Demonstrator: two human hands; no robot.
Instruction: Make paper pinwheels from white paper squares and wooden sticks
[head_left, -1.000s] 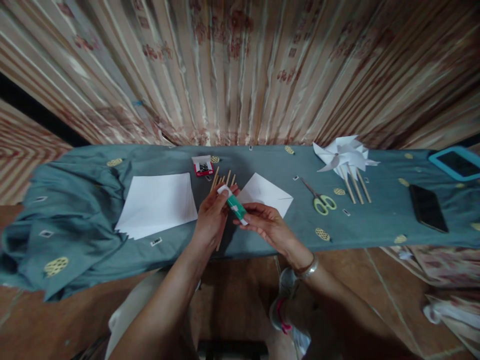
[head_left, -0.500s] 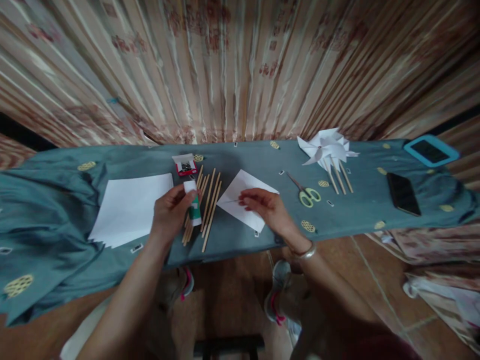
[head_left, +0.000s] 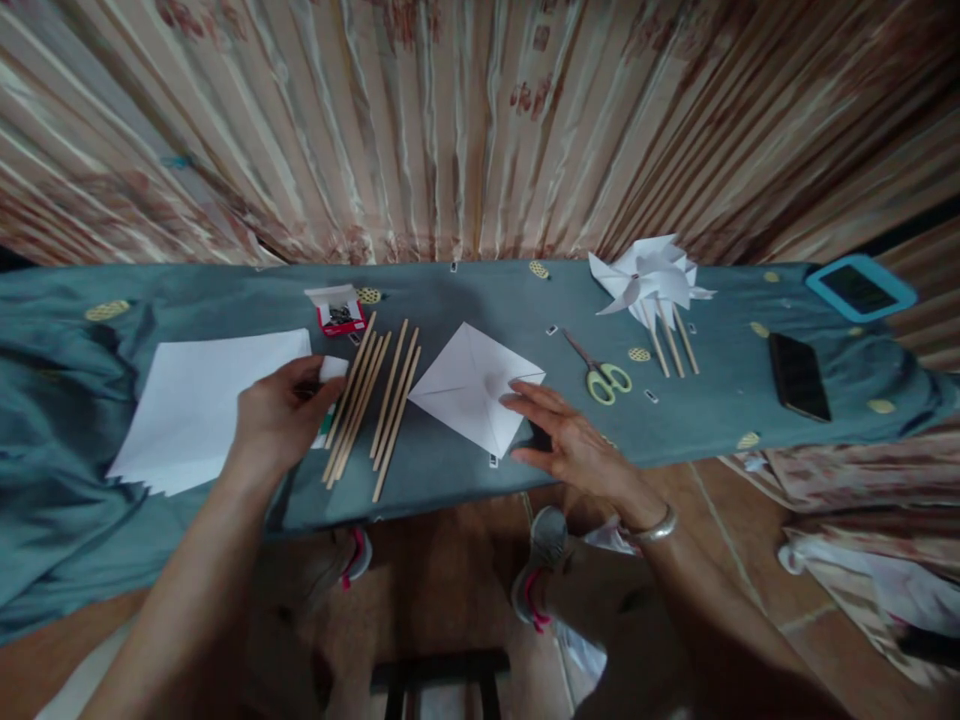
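Observation:
My left hand grips a glue stick with a white cap and a green label, held low between the stack of white paper and the wooden sticks. Its lower part is partly covered by my fingers. A square of white paper with crossing crease lines lies turned like a diamond in the middle of the table. Over its right corner rests my right hand, fingers spread and nothing in them. Several thin wooden sticks lie side by side left of the square.
The stack of white paper is at the left. A small red box stands open behind the sticks. To the right are scissors, white paper pinwheels on sticks, a black phone and a blue-framed device.
My left hand has moved left and down with the glue stick, away from above the sticks. My right hand has drawn back to the square's right side and its fingers have spread. The view has shifted slightly.

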